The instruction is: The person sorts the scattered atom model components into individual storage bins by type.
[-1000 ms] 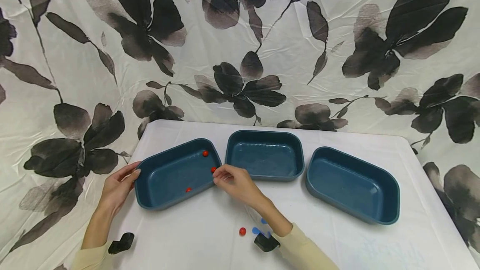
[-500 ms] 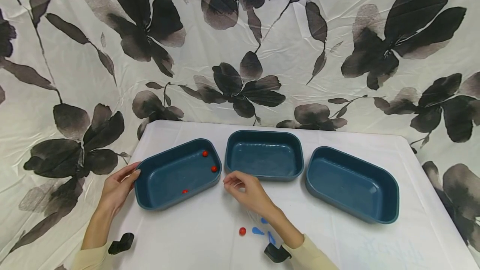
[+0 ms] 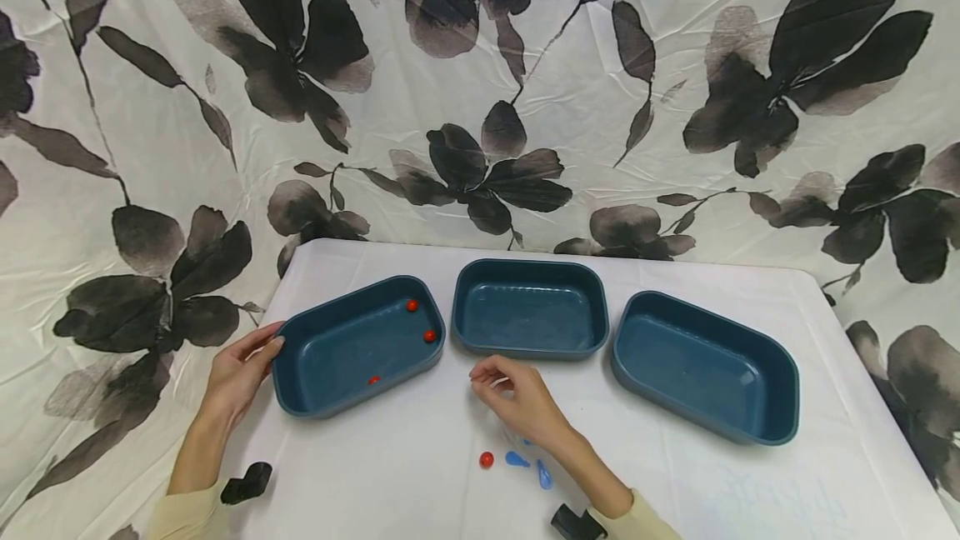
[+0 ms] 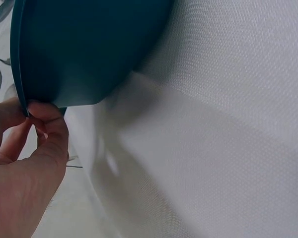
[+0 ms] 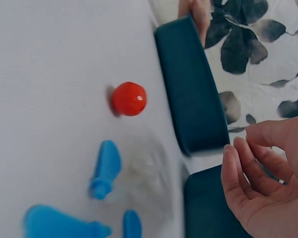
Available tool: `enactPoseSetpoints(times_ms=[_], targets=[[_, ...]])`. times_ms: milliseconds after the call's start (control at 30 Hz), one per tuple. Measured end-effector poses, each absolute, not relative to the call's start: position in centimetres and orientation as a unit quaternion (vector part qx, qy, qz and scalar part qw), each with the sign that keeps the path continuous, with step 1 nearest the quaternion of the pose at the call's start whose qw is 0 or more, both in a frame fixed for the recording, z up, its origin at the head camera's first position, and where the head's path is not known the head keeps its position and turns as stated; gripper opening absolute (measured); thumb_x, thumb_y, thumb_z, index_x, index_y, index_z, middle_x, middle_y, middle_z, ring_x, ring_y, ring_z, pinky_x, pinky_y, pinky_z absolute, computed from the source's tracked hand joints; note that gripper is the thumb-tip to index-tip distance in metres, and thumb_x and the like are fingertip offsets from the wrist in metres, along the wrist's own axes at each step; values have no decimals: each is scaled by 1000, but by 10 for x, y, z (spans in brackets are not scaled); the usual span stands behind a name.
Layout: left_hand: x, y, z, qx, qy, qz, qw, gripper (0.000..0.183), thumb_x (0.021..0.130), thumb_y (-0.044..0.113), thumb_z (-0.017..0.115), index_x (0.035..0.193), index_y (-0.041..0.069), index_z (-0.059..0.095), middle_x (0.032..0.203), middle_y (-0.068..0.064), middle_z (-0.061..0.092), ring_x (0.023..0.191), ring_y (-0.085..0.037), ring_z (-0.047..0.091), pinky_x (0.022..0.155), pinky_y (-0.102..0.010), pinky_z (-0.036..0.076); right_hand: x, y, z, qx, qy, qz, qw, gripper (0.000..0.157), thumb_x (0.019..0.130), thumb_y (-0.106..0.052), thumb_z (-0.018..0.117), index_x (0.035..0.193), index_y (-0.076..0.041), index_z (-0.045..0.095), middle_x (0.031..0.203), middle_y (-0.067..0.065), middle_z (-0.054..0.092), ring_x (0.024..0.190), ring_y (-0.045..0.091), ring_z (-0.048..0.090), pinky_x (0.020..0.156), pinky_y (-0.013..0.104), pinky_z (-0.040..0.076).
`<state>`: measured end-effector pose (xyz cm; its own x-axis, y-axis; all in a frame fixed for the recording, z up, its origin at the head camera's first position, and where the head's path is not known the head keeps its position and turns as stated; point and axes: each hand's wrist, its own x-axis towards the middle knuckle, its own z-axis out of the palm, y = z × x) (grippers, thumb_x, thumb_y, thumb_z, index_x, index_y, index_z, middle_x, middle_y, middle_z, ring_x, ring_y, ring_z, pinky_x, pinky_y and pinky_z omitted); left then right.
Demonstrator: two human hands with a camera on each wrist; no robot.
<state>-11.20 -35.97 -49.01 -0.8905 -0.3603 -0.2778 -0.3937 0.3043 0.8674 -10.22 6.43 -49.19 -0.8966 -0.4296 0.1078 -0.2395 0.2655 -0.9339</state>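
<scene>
This is looking like a makeshift recording corner: a flower-printed cloth (image 3: 390, 98) is filling the upper frame, a white-covered bench (image 3: 375, 473) is standing below, and black wrist-worn devices (image 3: 247, 483) are sitting at lower left and lower centre.

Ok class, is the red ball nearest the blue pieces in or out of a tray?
Out: the red ball lies on the white cloth, beside the blue pieces, clear of all three trays.

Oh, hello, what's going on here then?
A person's left grip pinches the rim of the left tray, which holds three red balls. The right grip, with nothing visible in it, hovers near the middle tray. Another red ball and some blue pieces lie on the white cloth.
</scene>
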Motion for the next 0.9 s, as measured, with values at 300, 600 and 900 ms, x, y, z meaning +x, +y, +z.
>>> enactPoseSetpoints(times_ms=[300,600,900], targets=[[-111,-359,-491,-229,802,551,11,61,104,37,61,154,5,46,144,-10,47,100,6,55,80,-6,50,-90,77,-505,-217,791,-564,98,12,97,-8,71,108,-5,72,100,-2,71,91,15,65,83,28,57],[-111,-361,-491,-237,800,551,10,60,104,36,62,153,6,48,141,-8,49,97,7,56,79,-6,50,-77,88,-513,-248,789,-548,127,13,99,-10,68,111,-6,71,102,-1,70,91,12,64,82,29,58],[-112,-359,-491,-236,798,554,12,60,104,37,62,153,6,47,144,-9,47,99,7,55,80,-5,50,-67,93,-520,-308,779,-530,130,18,95,-9,75,111,-2,69,100,8,70,87,13,64,78,26,58]])
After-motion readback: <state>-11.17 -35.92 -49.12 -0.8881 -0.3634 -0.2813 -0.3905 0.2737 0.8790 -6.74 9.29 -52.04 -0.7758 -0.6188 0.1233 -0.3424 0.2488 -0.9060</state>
